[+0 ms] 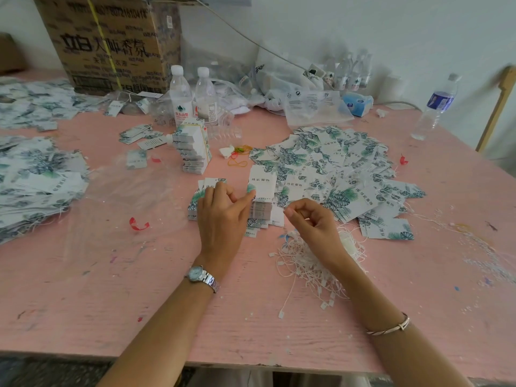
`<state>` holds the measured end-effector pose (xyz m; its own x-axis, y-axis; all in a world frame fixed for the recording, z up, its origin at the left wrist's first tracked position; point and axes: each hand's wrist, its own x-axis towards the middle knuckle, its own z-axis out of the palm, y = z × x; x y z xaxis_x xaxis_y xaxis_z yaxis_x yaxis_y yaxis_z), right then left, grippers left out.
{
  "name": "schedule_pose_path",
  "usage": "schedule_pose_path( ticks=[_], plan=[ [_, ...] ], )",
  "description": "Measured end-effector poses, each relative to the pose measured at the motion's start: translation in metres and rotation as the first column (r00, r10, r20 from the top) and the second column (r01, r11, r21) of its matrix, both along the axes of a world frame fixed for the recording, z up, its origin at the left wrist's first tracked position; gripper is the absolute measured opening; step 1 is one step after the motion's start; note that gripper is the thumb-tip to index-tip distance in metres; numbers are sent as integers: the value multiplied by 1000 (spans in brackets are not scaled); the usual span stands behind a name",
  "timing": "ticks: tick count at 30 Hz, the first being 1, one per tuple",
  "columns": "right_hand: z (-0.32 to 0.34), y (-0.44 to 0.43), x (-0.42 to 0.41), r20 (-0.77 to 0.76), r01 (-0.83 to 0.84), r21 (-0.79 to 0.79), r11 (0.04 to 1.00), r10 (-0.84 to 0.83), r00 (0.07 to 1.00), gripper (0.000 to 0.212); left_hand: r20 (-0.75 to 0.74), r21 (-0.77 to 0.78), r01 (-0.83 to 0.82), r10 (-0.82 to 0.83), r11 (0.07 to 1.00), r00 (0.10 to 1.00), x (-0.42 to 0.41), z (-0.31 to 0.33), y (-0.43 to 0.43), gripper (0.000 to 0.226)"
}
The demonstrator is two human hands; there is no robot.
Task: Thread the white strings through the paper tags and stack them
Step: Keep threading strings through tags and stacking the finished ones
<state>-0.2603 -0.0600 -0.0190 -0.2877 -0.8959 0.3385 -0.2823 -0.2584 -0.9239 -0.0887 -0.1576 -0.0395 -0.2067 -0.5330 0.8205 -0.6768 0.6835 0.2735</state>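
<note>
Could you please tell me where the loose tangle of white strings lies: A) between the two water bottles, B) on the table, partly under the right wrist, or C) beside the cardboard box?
B: the white strings spread over the pink table, partly under the wrist of the right hand.
</note>
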Motion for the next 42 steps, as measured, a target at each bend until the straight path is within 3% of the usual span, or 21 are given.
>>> schedule_pose_path(
  ticks=[6,11,18,23,25,27,29,31,35,39,42],
  plan=[
    [-3,0,0,-19,5,2,1000,-5,1000,14,-23,-39,38,-39,998,999,-1,3,2,14],
    [-4,-2,-2,7,40,10,999,-40,999,12,-34,-35,65,-66,997,997,0,2,3,24],
    [1,-3,-9,220,48,-92,995,-27,975,16,-11,-317,199,-214,927,977,-3,7,15,12],
    [0,-1,-12,196,89,-133,987,-62,979,6,85,-389,318,-310,865,947,-10,6,26,7],
    [-1,-2,-12,210,139,-120,983,-111,971,7,107,-350,358,-343,866,933,-13,3,27,9],
    [-2,-3,-11,214,162,-124,979,-133,968,9,99,-256,369,-355,894,930,-15,1,27,28],
    [-1,-3,-11,186,147,-135,980,-121,975,9,57,-129,356,-351,926,935,-17,-1,28,48],
    [-2,-3,-10,130,105,-129,986,-88,988,6,-31,-4,323,-323,946,946,-17,-2,29,54],
    [-6,-1,-5,21,-21,-89,996,23,1000,4,-232,150,304,-265,941,936,-17,-5,27,45],
    [-9,-2,0,-44,-104,-44,994,102,994,18,-350,252,328,-231,910,908,-17,-4,26,35],
    [-6,-1,1,-64,-138,-29,990,136,989,17,-467,287,402,-239,869,851,-17,-6,24,26]
  ],
)
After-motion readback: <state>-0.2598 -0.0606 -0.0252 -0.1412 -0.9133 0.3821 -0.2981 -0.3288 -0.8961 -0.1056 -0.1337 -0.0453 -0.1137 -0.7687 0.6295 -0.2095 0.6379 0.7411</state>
